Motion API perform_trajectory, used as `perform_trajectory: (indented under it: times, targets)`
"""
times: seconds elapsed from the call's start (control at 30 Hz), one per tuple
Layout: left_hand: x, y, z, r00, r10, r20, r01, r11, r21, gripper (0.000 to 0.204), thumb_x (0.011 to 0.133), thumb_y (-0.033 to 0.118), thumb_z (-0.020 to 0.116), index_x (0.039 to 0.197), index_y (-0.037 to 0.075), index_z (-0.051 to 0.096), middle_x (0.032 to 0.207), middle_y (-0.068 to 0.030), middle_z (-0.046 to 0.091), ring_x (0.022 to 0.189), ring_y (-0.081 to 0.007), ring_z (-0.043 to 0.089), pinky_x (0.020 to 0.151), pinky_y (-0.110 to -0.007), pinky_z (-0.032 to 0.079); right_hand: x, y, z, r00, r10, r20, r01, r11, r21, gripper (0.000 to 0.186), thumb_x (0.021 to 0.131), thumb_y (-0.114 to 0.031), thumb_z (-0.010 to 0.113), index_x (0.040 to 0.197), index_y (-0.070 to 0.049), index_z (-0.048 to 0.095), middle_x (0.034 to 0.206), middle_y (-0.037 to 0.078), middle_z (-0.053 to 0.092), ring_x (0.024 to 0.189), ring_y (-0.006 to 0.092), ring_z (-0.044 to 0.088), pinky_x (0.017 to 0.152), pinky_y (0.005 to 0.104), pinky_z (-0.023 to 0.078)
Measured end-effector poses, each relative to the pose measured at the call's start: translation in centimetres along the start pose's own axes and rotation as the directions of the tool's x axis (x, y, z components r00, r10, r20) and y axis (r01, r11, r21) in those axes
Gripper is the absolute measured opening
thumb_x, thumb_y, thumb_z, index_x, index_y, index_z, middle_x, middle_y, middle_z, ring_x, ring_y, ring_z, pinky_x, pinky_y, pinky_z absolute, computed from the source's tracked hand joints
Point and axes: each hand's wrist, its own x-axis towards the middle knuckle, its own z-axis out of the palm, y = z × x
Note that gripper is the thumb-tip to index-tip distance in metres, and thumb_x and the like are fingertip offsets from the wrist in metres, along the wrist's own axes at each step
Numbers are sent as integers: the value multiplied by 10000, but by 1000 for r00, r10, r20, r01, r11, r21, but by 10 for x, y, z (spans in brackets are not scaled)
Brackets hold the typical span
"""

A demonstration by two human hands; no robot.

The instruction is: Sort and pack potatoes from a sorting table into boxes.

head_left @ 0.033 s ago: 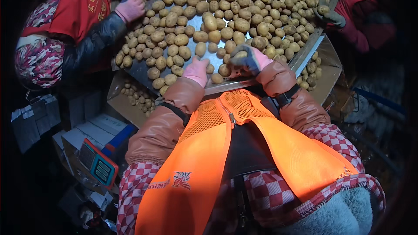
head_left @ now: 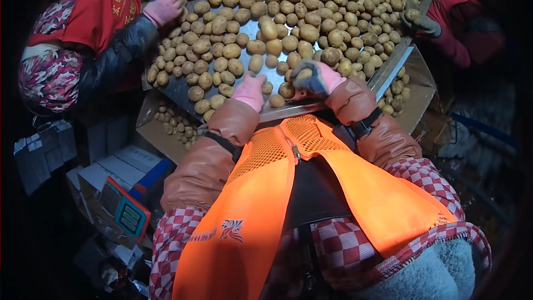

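My left hand [head_left: 250,90], in a pink glove, has its fingers curled down just below a potato [head_left: 255,63] on the metal sorting table [head_left: 180,95]; what they hold is hidden. My right hand [head_left: 317,78], in a grey and pink glove, is closed on a potato [head_left: 302,73] near the table's front edge. Loose potatoes lie around both hands, thickest toward the back and right.
A co-worker's pink-gloved hand [head_left: 164,8] is at upper left, another's gloved hand [head_left: 419,22] at upper right. Cardboard boxes [head_left: 416,91] with potatoes flank the table. At lower left are stacked boxes [head_left: 125,164] and an orange-rimmed scale [head_left: 125,211].
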Motion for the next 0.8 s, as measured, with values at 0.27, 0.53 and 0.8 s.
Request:
perform_trajectory:
  times: [0.27, 0.53, 0.8]
  targets:
    - [-75, -80, -46, 837, -143, -528, 37, 978, -206, 461, 752, 80, 710, 1201, 162, 655, 1289, -182, 536, 1161, -391, 571, 975, -439, 483, 19, -58, 64, 951, 35, 308, 258, 462, -848, 274, 834, -305, 680, 1018, -105, 714, 1000, 160, 696, 971, 336, 664, 801, 406, 532]
    - [-113, -163, -41, 738, -448, -504, 403, 892, -204, 627, 889, 268, 662, 1461, 224, 409, 1391, -213, 476, 1143, -424, 583, 941, -460, 505, 10, -116, 80, 914, 67, 401, 321, 487, -812, 171, 809, -216, 631, 876, -101, 737, 830, 154, 689, 773, 349, 674, 673, 435, 541]
    - [-91, -113, -3, 937, -110, -332, 91, 993, -71, 516, 791, 87, 634, 1285, 237, 603, 1285, -116, 585, 1186, -346, 551, 965, -431, 485, 46, -122, 54, 816, 70, 574, 519, 352, -779, 76, 834, -120, 647, 862, -51, 665, 744, 131, 623, 670, 264, 636, 583, 357, 471]
